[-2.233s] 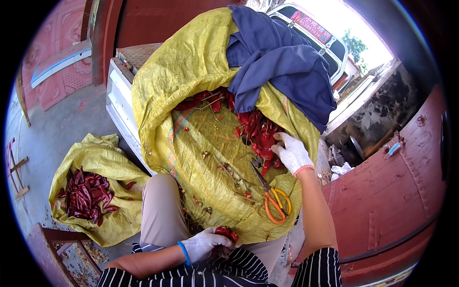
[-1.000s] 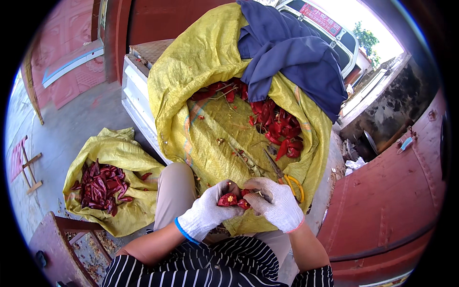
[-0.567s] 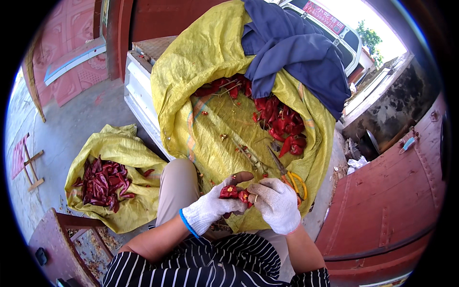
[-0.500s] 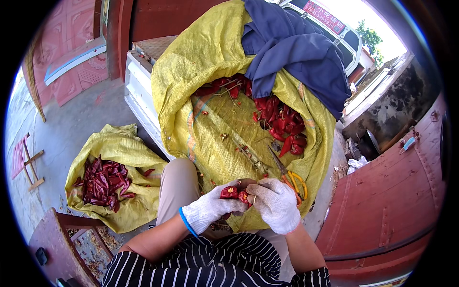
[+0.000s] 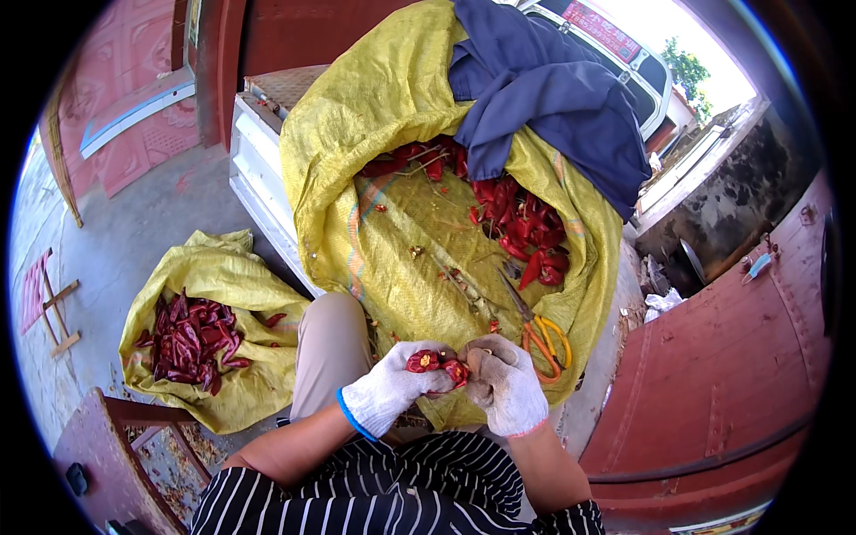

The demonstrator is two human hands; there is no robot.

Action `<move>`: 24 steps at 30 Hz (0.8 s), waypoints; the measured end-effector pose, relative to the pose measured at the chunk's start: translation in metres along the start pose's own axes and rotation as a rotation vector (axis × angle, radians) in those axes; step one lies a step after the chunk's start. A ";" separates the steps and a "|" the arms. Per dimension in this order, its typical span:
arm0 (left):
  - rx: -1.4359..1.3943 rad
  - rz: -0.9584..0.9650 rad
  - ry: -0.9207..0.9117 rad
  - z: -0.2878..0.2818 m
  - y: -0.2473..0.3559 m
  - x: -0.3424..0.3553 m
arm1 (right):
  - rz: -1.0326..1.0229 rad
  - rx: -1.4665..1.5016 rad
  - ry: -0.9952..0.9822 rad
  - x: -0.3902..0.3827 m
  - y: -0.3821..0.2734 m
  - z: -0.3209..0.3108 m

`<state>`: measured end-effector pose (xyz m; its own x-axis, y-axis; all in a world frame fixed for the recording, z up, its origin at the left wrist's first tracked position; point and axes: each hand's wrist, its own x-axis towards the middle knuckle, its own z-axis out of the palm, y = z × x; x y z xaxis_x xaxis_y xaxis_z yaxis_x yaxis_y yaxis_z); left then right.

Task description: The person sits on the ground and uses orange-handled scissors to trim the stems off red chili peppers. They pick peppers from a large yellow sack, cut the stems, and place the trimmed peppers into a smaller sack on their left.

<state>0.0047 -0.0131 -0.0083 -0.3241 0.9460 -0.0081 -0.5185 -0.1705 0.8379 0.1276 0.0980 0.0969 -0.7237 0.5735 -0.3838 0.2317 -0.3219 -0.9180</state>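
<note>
Both gloved hands are together low in the middle now, where two seconds back the right hand (image 5: pixel 508 392) was up among the peppers by the scissors and the left hand (image 5: pixel 388 397) lay down near the lap. Since the last half second they have barely shifted. Between them sits a red chili pepper (image 5: pixel 437 366), the left fingers closed around it from the left, the right fingers curled onto its other end, the gloves touching each other. It is held just above the near edge of the big yellow sack (image 5: pixel 374 160), over the person's knee.

The orange-handled scissors (image 5: pixel 542 337) lie on the sack just beside the right hand, blades pointing up toward the heap of red chilies (image 5: pixel 526 232) further up the sack. A dark blue cloth (image 5: pixel 553 98) drapes over the sack's top. The sack spreads over a white crate (image 5: pixel 259 187). To the left, on the grey concrete ground (image 5: pixel 134 223), a smaller yellow sack (image 5: pixel 223 276) lies open with darker dried chilies (image 5: pixel 187 339) in it. A red metal door (image 5: pixel 740 374) stands at the right, and a white vehicle (image 5: pixel 615 45) is parked beyond
</note>
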 end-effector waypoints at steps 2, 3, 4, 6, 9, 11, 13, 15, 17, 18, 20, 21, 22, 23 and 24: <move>-0.043 0.053 -0.004 0.000 -0.005 -0.001 | 0.059 0.155 -0.013 0.001 0.001 0.002; -0.067 0.079 -0.009 0.000 -0.007 -0.001 | 0.074 0.214 -0.032 0.002 0.004 0.000; -0.046 0.074 -0.007 0.001 -0.007 -0.001 | 0.090 0.273 -0.051 0.003 0.006 -0.002; -0.004 0.061 -0.004 0.002 -0.007 -0.001 | 0.108 0.335 -0.104 0.006 0.011 -0.011; 0.183 0.090 -0.040 -0.002 -0.009 0.002 | 0.060 0.192 -0.157 0.009 0.008 -0.019; 0.279 0.185 0.000 -0.001 -0.008 0.002 | -0.132 -0.211 -0.051 0.003 0.003 -0.013; 0.447 0.260 -0.004 0.001 -0.001 0.001 | -0.382 -0.623 -0.001 0.001 -0.001 -0.013; 0.687 0.308 -0.051 0.004 0.013 0.000 | -0.607 -0.904 -0.053 0.001 -0.005 -0.019; 0.747 0.348 -0.039 0.005 0.018 0.001 | -0.824 -1.147 -0.042 0.002 -0.006 -0.019; 0.777 0.371 -0.036 0.006 0.019 0.002 | -0.938 -1.239 -0.035 0.002 -0.008 -0.019; 0.397 0.255 -0.093 0.005 0.010 0.004 | -1.185 -1.392 -0.007 0.002 -0.011 -0.020; 0.207 0.193 -0.116 0.004 0.006 0.005 | -1.251 -1.407 -0.009 0.002 -0.011 -0.020; 0.164 0.151 -0.141 0.003 0.005 0.005 | -1.317 -1.423 -0.008 0.002 -0.010 -0.021; 0.120 0.109 -0.166 0.002 0.004 0.006 | -1.320 -1.395 -0.014 0.003 -0.009 -0.022; 0.075 0.072 -0.188 0.002 0.003 0.007 | -1.313 -1.366 -0.031 0.005 -0.009 -0.022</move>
<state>0.0024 -0.0068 -0.0046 -0.2018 0.9679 0.1496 -0.4368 -0.2256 0.8708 0.1361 0.1205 0.1009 -0.8520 -0.0909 0.5156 -0.1257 0.9915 -0.0330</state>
